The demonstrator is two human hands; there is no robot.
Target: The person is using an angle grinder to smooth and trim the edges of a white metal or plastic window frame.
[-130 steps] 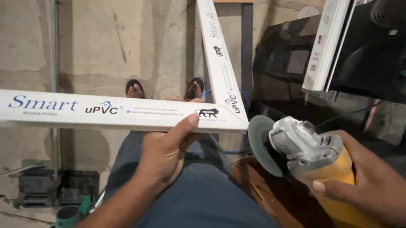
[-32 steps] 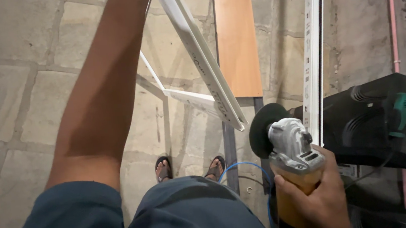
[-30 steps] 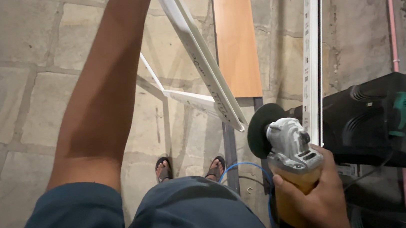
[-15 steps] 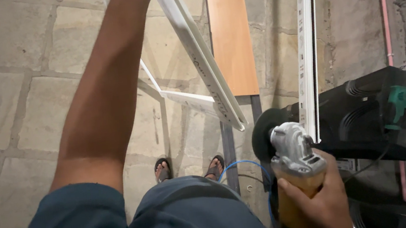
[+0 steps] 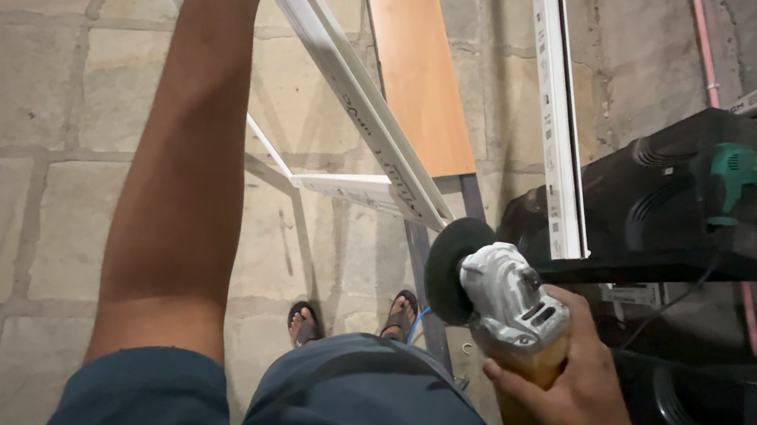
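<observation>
Right hand (image 5: 571, 389) clasps angle grinder (image 5: 500, 298) (firmly).

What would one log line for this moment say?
right hand: grips angle grinder | left arm: raised along white frame, hand out of view | disc near frame corner

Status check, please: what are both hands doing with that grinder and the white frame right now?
Right hand grips angle grinder, disc beside white frame corner. Left arm reaches up along frame; hand out of view. Black machine close right.

Orange-brown board (image 5: 417, 58) at upper centre over stone-tiled floor (image 5: 7, 158); black machine housing (image 5: 678, 209) with green tool (image 5: 745, 174) at right; pink pipe (image 5: 705, 38) running down far right wall.
</observation>
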